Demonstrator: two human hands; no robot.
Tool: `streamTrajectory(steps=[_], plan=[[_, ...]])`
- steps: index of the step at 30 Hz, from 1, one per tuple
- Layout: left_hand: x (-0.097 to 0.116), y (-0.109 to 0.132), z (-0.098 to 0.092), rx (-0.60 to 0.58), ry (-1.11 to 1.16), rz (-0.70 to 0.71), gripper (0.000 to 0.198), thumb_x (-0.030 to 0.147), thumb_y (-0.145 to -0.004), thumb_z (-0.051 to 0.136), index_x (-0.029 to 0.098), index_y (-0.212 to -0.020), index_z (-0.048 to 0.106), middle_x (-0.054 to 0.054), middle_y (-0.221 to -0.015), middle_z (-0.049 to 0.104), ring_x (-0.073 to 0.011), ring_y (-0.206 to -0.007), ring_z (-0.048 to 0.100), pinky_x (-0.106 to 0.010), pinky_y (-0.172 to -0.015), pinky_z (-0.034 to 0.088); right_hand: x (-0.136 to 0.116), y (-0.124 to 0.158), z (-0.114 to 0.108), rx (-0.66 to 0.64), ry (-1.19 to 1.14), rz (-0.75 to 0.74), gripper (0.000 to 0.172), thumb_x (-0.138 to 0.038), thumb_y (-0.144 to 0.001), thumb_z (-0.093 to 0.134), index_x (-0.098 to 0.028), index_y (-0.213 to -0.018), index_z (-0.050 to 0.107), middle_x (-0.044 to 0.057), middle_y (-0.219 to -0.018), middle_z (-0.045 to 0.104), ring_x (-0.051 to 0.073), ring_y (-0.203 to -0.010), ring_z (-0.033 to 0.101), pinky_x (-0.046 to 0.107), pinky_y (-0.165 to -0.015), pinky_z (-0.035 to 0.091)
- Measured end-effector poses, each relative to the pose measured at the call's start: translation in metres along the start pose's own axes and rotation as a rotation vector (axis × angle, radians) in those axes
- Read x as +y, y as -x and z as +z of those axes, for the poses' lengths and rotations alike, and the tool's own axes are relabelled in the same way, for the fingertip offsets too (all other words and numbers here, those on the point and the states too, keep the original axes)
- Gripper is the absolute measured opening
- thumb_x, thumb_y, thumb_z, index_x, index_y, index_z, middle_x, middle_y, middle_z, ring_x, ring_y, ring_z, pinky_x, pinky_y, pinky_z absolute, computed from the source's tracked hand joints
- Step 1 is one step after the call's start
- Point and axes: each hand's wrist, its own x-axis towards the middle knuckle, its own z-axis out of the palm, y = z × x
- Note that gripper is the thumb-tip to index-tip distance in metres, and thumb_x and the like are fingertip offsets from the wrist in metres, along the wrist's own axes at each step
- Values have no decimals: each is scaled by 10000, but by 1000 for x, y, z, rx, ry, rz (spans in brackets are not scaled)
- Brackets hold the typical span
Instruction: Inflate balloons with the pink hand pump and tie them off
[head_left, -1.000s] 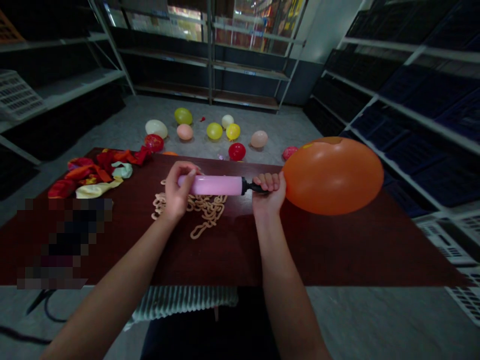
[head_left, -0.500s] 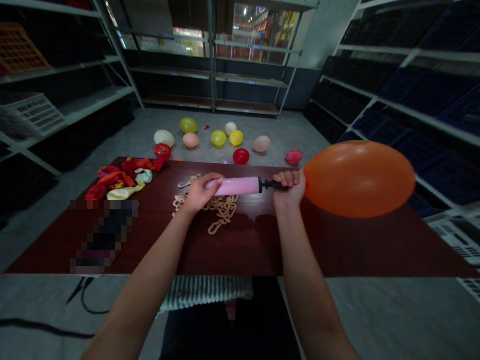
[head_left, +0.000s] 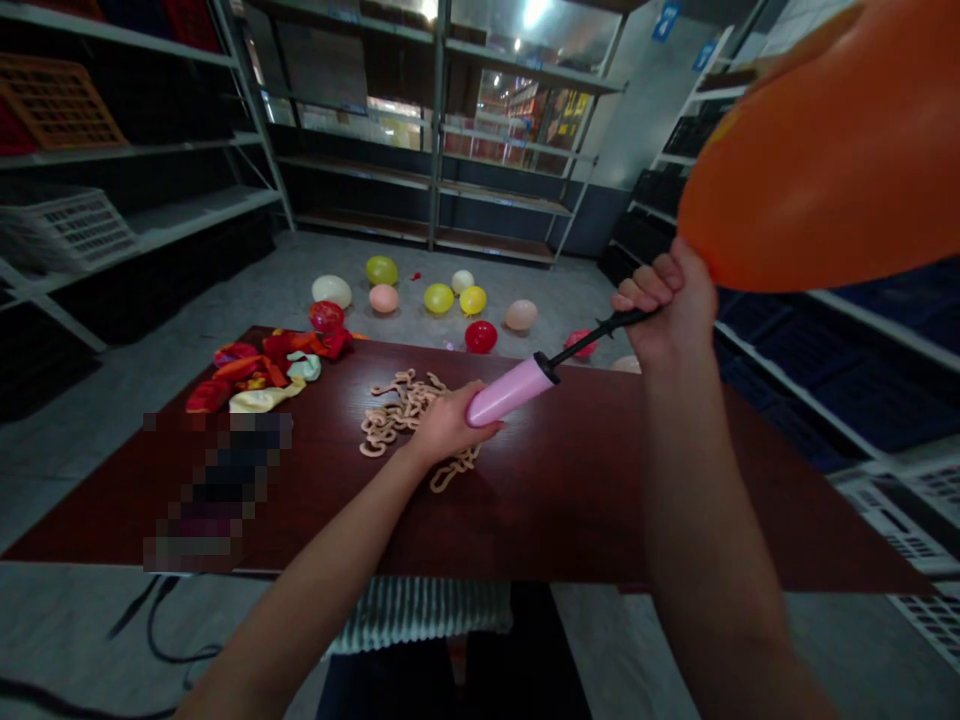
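My left hand [head_left: 448, 425] is closed round the lower end of a pink hand pump [head_left: 511, 389], low over the dark red table [head_left: 570, 500]. My right hand [head_left: 664, 305] is raised and clenched where the pump's black nozzle [head_left: 600, 330] meets the neck of a big inflated orange balloon [head_left: 832, 150], which fills the upper right. The pump slants up to the right between the hands. Under my left hand lies a heap of beige clip-like pieces [head_left: 401, 415].
A pile of flat red, orange and yellow balloons [head_left: 262, 365] lies at the table's far left, beside a blurred patch. Several inflated balloons [head_left: 439, 297] are scattered on the floor beyond. Metal shelving lines both sides and the back. A cable [head_left: 150, 625] trails on the floor.
My right hand has lifted the orange balloon and the pump's nozzle end up and to the right, tilting the pump. My left hand stayed low on the pump body. The view tipped upward.
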Motion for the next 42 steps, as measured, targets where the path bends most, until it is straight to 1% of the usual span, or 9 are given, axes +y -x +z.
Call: streamTrajectory(steps=[5, 9, 12, 15, 19, 25, 29, 36, 42], plan=[[7, 2, 6, 38, -111, -205, 448, 386, -815, 708, 223, -1209, 572, -90, -1031, 740, -298, -904, 728, -372, -775, 550, 28, 0, 59, -114, 211, 29, 564, -462, -967, 573, -253, -566, 234, -104, -402, 190, 81, -361, 203, 238, -382, 294], [5, 2, 7, 54, -281, -326, 508, 431, -820, 708, 178, -1233, 555, -110, -968, 741, -329, -891, 727, -379, -760, 532, 66, 13, 95, -135, 362, 59, 551, -464, -981, 530, -253, -548, 262, -98, -372, 216, 73, -347, 202, 231, -370, 266], [-1, 1, 9, 115, -187, -360, 478, 427, -817, 727, 176, -1185, 554, -99, -938, 731, -309, -864, 721, -347, -717, 513, 99, 20, 105, -163, 421, 104, 533, -451, -960, 567, -255, -559, 277, -97, -372, 259, 69, -342, 244, 225, -371, 273], [-7, -2, 12, 232, -27, -381, 414, 354, -784, 772, 183, -1093, 555, -73, -924, 714, -260, -830, 701, -307, -693, 491, 126, 24, 104, -126, 435, 171, 527, -433, -957, 568, -259, -561, 268, -98, -350, 255, 70, -318, 232, 228, -344, 255], [-11, -4, 17, 318, 117, -354, 405, 306, -752, 796, 185, -1056, 558, -48, -922, 697, -223, -809, 673, -290, -694, 479, 141, 28, 99, -127, 415, 157, 531, -433, -930, 607, -252, -568, 264, -107, -364, 262, 56, -299, 237, 214, -327, 238], [-16, -3, 24, 330, 171, -325, 390, 295, -769, 766, 190, -1086, 564, -34, -916, 686, -203, -788, 654, -281, -690, 470, 134, 29, 100, -98, 421, 190, 530, -362, -958, 568, -243, -531, 277, -99, -332, 273, 57, -276, 248, 205, -313, 237], [-19, -4, 26, 306, 184, -291, 369, 297, -780, 751, 188, -1083, 569, -36, -924, 683, -198, -791, 649, -282, -697, 466, 123, 21, 100, -126, 443, 194, 550, -428, -940, 602, -248, -541, 270, -104, -338, 270, 60, -287, 261, 207, -332, 279], [-19, -2, 27, 287, 220, -265, 377, 321, -796, 739, 194, -1110, 576, -40, -961, 687, -200, -822, 656, -291, -727, 472, 85, -5, 113, -236, 452, 100, 543, -503, -926, 598, -259, -572, 267, -104, -387, 246, 71, -322, 244, 230, -359, 282], [-21, 0, 28, 265, 212, -249, 409, 336, -794, 751, 190, -1134, 575, -45, -959, 686, -204, -820, 655, -297, -735, 482, 56, -9, 124, -213, 455, 36, 526, -374, -1004, 470, -241, -537, 267, -76, -385, 219, 91, -351, 204, 249, -375, 260]])
